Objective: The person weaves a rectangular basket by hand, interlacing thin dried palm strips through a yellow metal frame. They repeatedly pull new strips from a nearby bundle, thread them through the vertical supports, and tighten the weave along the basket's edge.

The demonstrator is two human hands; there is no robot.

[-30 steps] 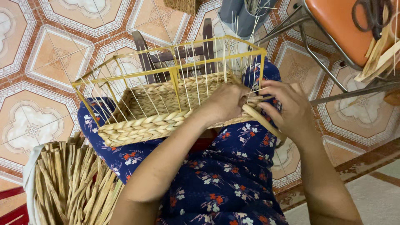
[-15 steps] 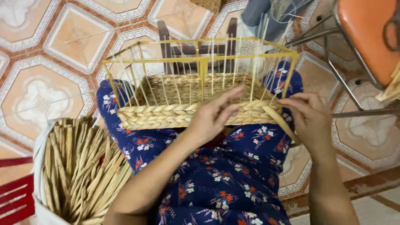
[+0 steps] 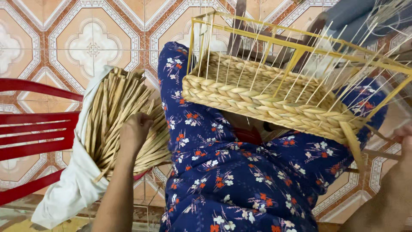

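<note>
Left hand (image 3: 134,129) grips reeds (image 3: 116,111) beside basket (image 3: 257,103).

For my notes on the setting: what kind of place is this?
Probably a home or small craft workshop: patterned floor tiles, a half-woven basket on the lap, and a bundle of straw strips the left hand reaches.

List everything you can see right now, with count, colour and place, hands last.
basket: one, half-woven tan braid on a yellow wire frame, on the lap
dried strands: one bundle, pale straw, left of the lap
white cloth: one, wrapped under the bundle
red chair: one, far left, partly seen
floor tiles: patterned orange and cream
floral garment: one, dark blue, over the lap
left hand: fingers in the strand bundle
right hand: at the right edge by the basket corner, mostly cut off
</note>
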